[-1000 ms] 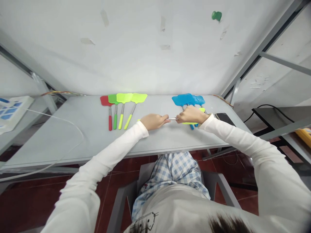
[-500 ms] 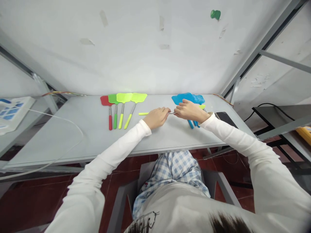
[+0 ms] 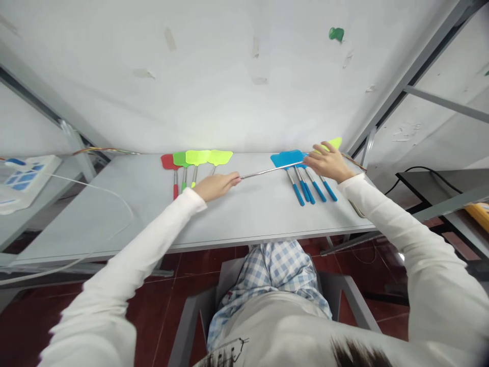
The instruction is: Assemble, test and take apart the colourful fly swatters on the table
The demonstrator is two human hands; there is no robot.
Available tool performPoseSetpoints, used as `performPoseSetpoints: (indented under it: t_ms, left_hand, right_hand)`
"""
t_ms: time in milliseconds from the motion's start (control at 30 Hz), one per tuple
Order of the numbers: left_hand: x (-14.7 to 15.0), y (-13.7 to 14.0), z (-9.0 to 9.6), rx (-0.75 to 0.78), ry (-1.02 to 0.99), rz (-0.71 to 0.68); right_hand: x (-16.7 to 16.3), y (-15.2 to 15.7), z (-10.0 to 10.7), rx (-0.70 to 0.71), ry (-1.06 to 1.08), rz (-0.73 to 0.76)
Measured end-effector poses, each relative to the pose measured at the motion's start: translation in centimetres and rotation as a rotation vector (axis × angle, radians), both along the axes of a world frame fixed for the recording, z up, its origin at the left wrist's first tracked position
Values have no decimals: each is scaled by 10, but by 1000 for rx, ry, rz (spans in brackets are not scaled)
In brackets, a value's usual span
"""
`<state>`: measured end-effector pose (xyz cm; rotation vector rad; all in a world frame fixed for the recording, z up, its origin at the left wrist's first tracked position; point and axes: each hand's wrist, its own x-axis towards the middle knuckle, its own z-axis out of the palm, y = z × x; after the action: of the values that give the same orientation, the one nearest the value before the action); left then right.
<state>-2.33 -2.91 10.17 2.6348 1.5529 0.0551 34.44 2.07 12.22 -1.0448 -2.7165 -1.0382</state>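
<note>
Red, green and yellow plastic swatters (image 3: 194, 160) are lying in a row on the grey table (image 3: 126, 204), blue plastic swatters (image 3: 301, 176) sitting well apart.

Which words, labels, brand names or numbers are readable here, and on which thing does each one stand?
None can be read.
White panel with blue patches at the far left: any print is too blurred.
Fly swatters and the extended swatter held by both hands: no visible print.
</note>
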Motion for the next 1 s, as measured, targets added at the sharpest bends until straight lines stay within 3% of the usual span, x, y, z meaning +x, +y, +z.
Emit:
performPoseSetpoints:
  t_ms: [67,167,333,400,600,733,867,1000]
  left_hand:
    - [-19,2,2,9,17,21]
    - [-21,6,4,45,-22,40]
    - [25,3,8,196,-87,-41]
    - [45,-3,8,289,-42,0]
    - [65,-8,1,339,8,-23]
    - [39,8,-8,305,52,49]
    - [-21,24,-15,280,198,174]
    - [-65,27,-20,265,283,199]
  right_hand:
    - [16,5,2,11,-11,-51]
    - [5,1,0,13,11,-62]
    - [-60,-21,-3,-132,43,-114]
    - [-78,-30,-1,-170,45,-134]
    - [-88,-38,-2,-289,11,-149]
    - [-62,-24,-9,-343,-4,-213]
    - [-10,-5,-16,-322,-44,-401]
    - [19,6,-22,-312,-67,-431]
